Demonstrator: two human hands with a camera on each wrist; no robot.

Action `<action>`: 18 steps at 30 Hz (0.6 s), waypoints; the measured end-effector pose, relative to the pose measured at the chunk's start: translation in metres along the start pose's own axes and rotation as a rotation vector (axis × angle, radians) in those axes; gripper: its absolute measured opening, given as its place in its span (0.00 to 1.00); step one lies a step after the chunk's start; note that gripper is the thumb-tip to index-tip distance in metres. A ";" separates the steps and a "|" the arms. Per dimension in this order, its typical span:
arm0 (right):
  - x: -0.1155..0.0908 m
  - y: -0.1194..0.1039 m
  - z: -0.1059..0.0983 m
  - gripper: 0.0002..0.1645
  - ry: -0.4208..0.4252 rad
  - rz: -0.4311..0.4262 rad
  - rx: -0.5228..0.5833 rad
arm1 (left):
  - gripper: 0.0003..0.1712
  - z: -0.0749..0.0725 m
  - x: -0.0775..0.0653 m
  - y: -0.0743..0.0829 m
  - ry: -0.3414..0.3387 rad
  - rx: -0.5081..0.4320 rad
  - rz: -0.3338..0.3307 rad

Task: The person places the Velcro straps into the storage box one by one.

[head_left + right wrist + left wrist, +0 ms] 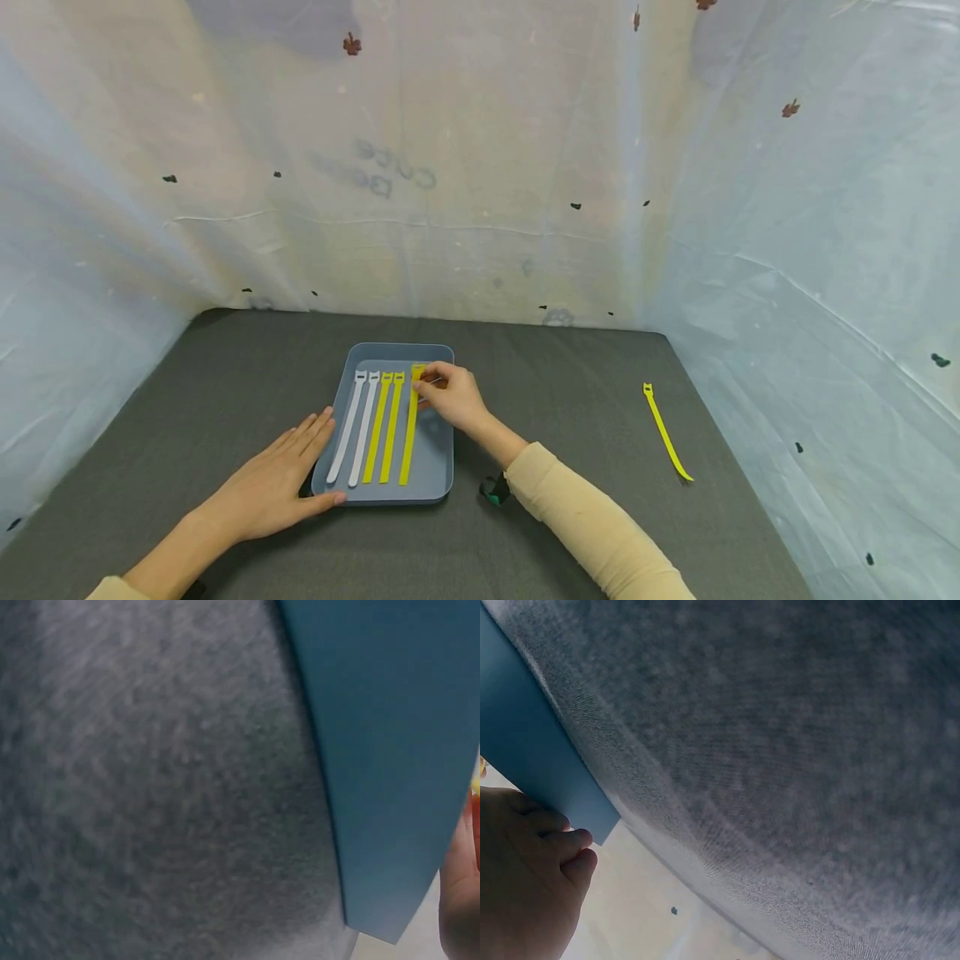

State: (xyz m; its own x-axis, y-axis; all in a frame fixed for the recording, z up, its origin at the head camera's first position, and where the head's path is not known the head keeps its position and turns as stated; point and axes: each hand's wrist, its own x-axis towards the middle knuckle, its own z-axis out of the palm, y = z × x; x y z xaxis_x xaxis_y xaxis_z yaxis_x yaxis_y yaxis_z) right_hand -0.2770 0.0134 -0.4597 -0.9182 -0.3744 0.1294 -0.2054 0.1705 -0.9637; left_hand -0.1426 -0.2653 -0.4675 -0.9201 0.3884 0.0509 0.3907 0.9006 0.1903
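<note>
A blue-grey tray point(438, 492) holds two white cable straps point(364, 429) and two yellow cable straps point(378, 429), side by side. Another yellow cable strap point(409, 433) lies to their right, its slotted head end pinched between the thumb and fingers of my right hand point(456, 400). My left hand point(273, 483) rests with straight fingers against the left side of the tray, thumb at the near left corner. In the left wrist view, the fingers point(574, 844) touch the outer tray wall point(540, 742). The right wrist view shows mostly the tray's outer side point(390, 765), with little of the hand.
A single yellow cable strap point(663, 429) lies far right on the dark grey cloth-covered table point(577, 400). Translucent plastic sheeting point(480, 167) walls the back and both sides. A small dark and green object point(494, 490) shows under the right wrist.
</note>
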 end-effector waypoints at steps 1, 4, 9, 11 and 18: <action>0.000 0.001 0.000 0.11 -0.003 -0.012 -0.014 | 0.65 0.000 0.000 0.000 0.000 0.000 0.000; 0.000 0.004 0.001 0.11 -0.009 -0.045 -0.085 | 0.65 0.000 0.000 0.000 -0.003 -0.003 -0.001; 0.002 0.009 0.000 0.11 -0.012 -0.096 -0.265 | 0.64 0.001 -0.001 0.001 -0.003 -0.016 0.001; 0.003 0.011 0.000 0.12 -0.016 -0.119 -0.327 | 0.65 0.000 -0.001 0.001 -0.005 -0.017 0.000; 0.010 0.014 0.000 0.12 -0.041 -0.188 -0.467 | 0.65 -0.001 0.000 0.001 -0.010 -0.008 -0.004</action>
State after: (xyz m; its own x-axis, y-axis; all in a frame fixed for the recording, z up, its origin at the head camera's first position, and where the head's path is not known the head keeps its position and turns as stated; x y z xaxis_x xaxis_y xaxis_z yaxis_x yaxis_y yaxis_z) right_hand -0.2897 0.0121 -0.4722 -0.8384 -0.4720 0.2726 -0.5044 0.4825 -0.7161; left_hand -0.1426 -0.2642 -0.4663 -0.9212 0.3869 0.0406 0.3869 0.9005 0.1985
